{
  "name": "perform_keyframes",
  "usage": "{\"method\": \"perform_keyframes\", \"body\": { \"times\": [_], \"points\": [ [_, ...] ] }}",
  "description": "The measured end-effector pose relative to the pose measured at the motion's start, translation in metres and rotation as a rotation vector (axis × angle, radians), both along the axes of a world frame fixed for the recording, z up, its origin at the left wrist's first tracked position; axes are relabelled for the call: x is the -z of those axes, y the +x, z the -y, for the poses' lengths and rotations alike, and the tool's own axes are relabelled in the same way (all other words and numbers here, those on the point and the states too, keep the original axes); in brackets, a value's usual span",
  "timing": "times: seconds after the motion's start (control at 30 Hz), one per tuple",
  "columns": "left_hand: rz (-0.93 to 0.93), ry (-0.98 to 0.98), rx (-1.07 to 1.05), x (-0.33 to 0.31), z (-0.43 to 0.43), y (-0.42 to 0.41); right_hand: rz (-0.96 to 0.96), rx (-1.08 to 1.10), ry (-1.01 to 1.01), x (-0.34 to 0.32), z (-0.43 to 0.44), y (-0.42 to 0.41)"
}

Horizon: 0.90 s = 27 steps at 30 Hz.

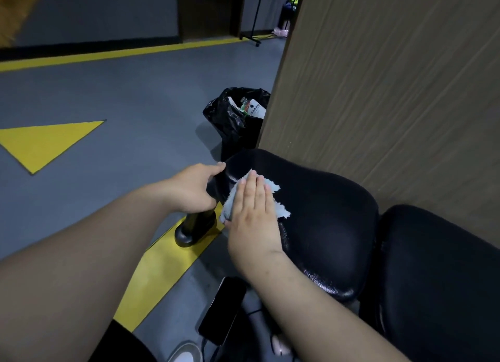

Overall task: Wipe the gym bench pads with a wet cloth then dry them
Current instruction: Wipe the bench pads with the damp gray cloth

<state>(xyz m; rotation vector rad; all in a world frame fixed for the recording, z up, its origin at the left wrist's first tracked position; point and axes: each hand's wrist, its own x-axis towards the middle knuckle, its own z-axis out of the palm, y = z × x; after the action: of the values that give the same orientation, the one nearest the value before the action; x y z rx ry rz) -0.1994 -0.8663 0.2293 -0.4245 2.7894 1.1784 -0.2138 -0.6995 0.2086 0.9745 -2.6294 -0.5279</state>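
Cloth (281, 212) under right hand (254, 215) — fingers flat, pressing; left hand (193, 190) fingers curled round bench pad (324, 213) edge.

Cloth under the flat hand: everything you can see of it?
The cloth is small, pale blue-grey and fuzzy like terry, with ragged edges. It lies bunched on the narrow end of the black seat pad, spilling over its left side. The right hand presses it flat with straight fingers, hiding its middle. The left hand grips the pad's end beside it. Wet or dry cannot be told.
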Motion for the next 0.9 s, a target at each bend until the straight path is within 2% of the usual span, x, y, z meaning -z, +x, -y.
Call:
{"method": "perform_keyframes", "body": {
  "times": [0.17, 0.27, 0.4, 0.5, 0.7, 0.77, 0.9],
  "points": [
    [0.023, 0.074, -0.006, -0.003, 0.002, -0.001, 0.042, -0.015, 0.046, -0.004, -0.047, 0.021],
    [0.031, 0.121, -0.011, -0.005, 0.004, -0.001, 0.031, -0.070, -0.165, 0.007, -0.094, 0.036],
    [0.013, 0.202, -0.037, -0.003, 0.004, -0.004, -0.044, -0.050, -0.266, 0.019, -0.136, 0.044],
    [-0.004, 0.262, -0.064, 0.001, 0.005, -0.007, 0.015, 0.022, -0.295, 0.019, -0.125, 0.047],
    [-0.024, 0.390, -0.145, 0.003, 0.005, -0.009, 0.187, 0.161, -0.202, 0.007, -0.065, 0.039],
    [-0.043, 0.426, -0.186, 0.004, 0.008, -0.010, 0.162, 0.181, -0.215, 0.005, -0.043, 0.034],
    [-0.090, 0.514, -0.284, 0.002, 0.009, -0.013, 0.040, 0.174, -0.085, 0.007, -0.002, 0.022]
  ]
}}
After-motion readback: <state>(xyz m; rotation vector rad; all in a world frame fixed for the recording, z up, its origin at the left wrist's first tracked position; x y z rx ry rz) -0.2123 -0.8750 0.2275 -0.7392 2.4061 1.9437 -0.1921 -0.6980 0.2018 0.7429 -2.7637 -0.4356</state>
